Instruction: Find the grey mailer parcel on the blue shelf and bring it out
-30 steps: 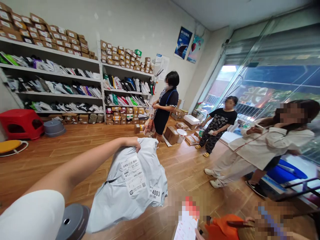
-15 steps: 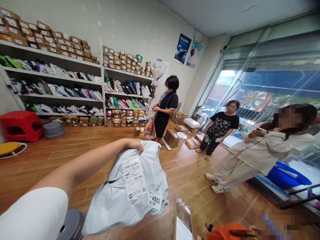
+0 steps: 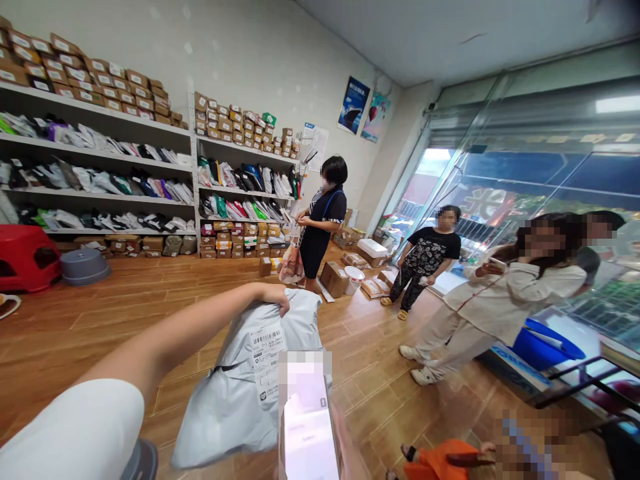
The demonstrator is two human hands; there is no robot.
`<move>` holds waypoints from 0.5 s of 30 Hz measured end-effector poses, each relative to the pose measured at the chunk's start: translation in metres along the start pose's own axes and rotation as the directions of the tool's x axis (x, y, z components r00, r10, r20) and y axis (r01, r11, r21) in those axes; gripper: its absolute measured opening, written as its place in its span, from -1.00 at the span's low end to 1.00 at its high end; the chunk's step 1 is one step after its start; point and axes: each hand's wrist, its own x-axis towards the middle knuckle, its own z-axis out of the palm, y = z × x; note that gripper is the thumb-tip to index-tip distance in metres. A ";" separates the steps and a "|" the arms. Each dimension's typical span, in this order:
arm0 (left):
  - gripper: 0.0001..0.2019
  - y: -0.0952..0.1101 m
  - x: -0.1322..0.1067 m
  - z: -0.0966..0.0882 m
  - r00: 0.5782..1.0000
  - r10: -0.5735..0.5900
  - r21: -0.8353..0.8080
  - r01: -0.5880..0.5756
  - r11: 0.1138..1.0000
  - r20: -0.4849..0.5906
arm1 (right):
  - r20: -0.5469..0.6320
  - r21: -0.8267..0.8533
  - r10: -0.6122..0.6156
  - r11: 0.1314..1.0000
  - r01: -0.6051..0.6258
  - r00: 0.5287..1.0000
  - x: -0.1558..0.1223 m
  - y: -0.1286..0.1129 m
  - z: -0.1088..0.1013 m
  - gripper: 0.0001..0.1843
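Observation:
My left hand (image 3: 274,296), at the end of an outstretched arm, is closed on the top edge of a grey-white plastic mailer parcel (image 3: 227,400). The bag hangs above the floor with its printed shipping label (image 3: 264,353) facing me. My right hand (image 3: 347,443) grips a smartphone (image 3: 309,433) with a bright screen; its fingers are partly blurred and cut off by the bottom edge. The phone stands in front of the parcel's lower right side and hides that part of it.
White shelves (image 3: 125,193) of boxes and bagged parcels line the wall. A red stool (image 3: 25,257) and a grey stool (image 3: 85,267) stand left. Several people are nearby, one in white (image 3: 510,293). Cartons (image 3: 334,279) and a blue bin (image 3: 543,345) sit on the right.
The phone has risen and moved left, from below right of the parcel to in front of it, covering the number sticker. My left hand still holds the parcel. The view has shifted slightly.

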 end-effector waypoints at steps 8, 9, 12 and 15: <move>-0.76 0.006 0.007 0.004 1.000 -0.004 0.076 0.006 0.997 -0.025 | 0.188 -0.011 0.076 0.997 -0.075 0.979 -0.009 0.004 0.046 -0.58; -0.76 0.005 0.007 0.004 1.000 -0.005 0.076 0.007 0.997 -0.025 | 0.209 -0.010 0.085 0.996 -0.085 0.974 -0.011 0.005 0.048 -0.55; -0.78 0.003 0.009 0.005 1.000 -0.016 0.069 0.017 0.998 -0.020 | 0.304 -0.002 0.098 0.995 -0.102 0.948 -0.014 0.005 0.054 -0.45; -0.79 0.002 0.010 0.005 0.999 -0.027 0.068 0.028 0.997 -0.017 | 0.342 0.015 0.045 0.998 -0.053 0.938 -0.012 0.003 0.053 -0.44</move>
